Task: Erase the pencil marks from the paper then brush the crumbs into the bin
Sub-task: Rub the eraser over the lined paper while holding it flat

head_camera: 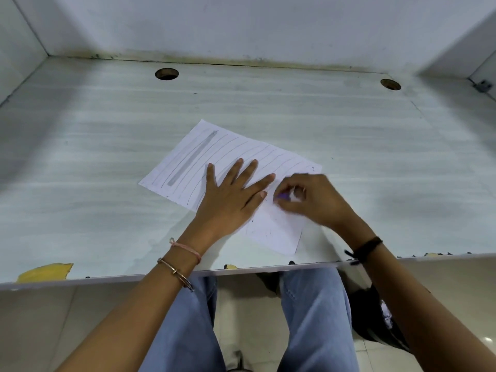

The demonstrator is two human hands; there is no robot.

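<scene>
My left hand lies flat on the paper, fingers straight and spread, palm pressing the sheet to the desk. My right hand, just beside the left fingertips, is curled round a small purple eraser, pinched between thumb and fingers, with its end at the sheet; this hand is blurred. The paper lies askew on the desk, its near corner close to the front edge. The far left part carries curved pencil lines and one broad grey band. The near part, below my hands, reads mostly blank, with a few dark specks on it. Two round holes sit along the desk's far side.
</scene>
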